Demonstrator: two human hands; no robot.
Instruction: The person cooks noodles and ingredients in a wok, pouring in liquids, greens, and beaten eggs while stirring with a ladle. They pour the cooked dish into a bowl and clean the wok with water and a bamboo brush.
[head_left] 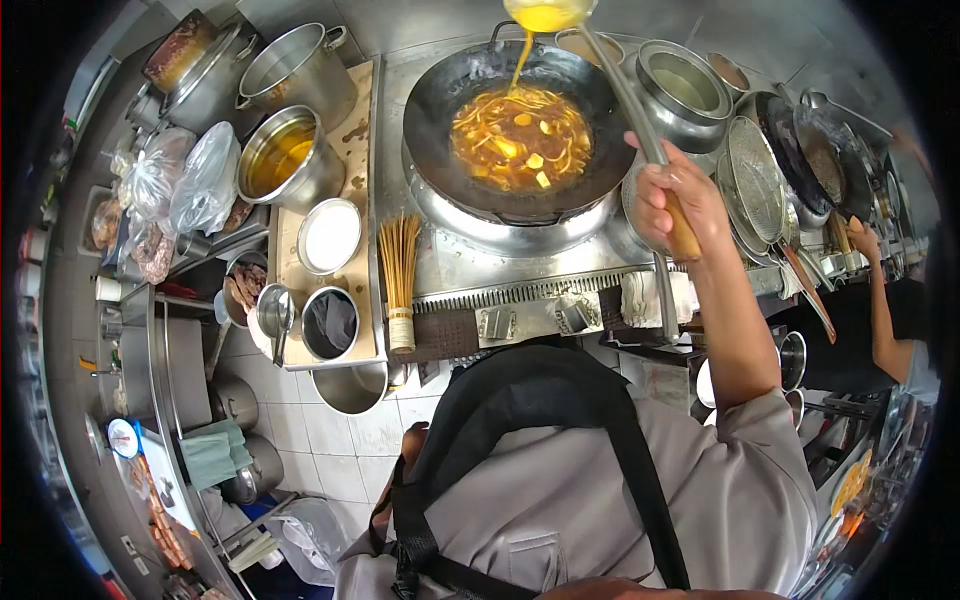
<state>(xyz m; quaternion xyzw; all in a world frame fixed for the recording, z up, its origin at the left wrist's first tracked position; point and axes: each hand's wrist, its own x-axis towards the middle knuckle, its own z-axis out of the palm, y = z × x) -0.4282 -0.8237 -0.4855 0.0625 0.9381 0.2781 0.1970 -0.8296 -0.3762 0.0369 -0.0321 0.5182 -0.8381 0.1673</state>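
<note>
My right hand [683,200] is closed around the wooden grip of a long-handled ladle [622,82]. The ladle's bowl, at the top edge of the view, holds yellow liquid that looks like beaten egg [550,16]. A thin stream of it falls into a black wok [430,110] on the stove. Inside the wok, noodles in a reddish-brown broth [520,135] lie with pale and yellow pieces among them. My left hand does not show.
Left of the stove stand a pot of amber liquid [290,180], a white-filled bowl [329,237] and a bamboo brush [400,280]. Strainers [755,180] and a lidless metal pot [690,85] are to the right. Another person's arm [880,300] shows at far right.
</note>
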